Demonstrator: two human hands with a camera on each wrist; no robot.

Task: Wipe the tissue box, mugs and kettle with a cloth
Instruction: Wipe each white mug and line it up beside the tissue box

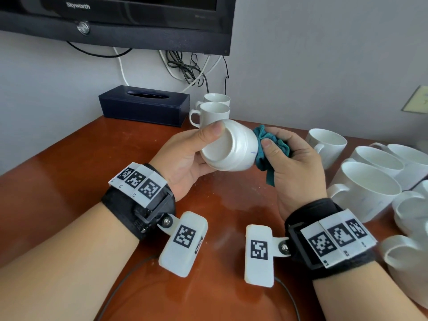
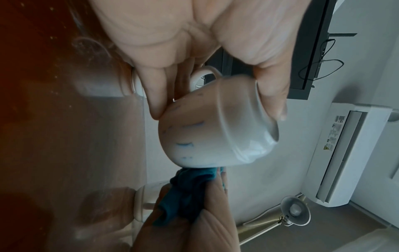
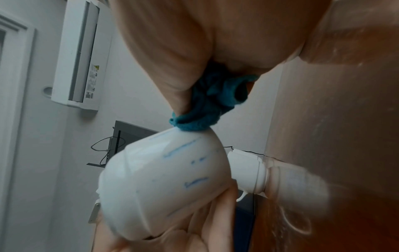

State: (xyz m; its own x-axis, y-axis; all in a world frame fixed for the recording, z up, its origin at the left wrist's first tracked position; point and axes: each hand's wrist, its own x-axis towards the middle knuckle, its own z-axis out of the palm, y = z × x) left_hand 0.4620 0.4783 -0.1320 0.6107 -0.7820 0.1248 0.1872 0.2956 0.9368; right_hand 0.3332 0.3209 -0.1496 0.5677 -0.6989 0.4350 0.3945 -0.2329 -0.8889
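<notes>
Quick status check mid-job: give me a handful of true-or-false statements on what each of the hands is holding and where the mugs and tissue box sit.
1. The left hand holds a white mug off the table. True.
2. The right hand holds a yellow sponge. False: it grips a teal cloth.
3. The cloth touches the held mug. True.
4. The tissue box lies on its side at the right. False: it sits upright at the back left.
5. The held mug is spotless. False: blue streaks mark it.

mugs (image 1: 234,148): about 10 | tissue box (image 1: 143,105): 1 | cloth (image 1: 269,149): 1 | television (image 1: 115,17): 1
</notes>
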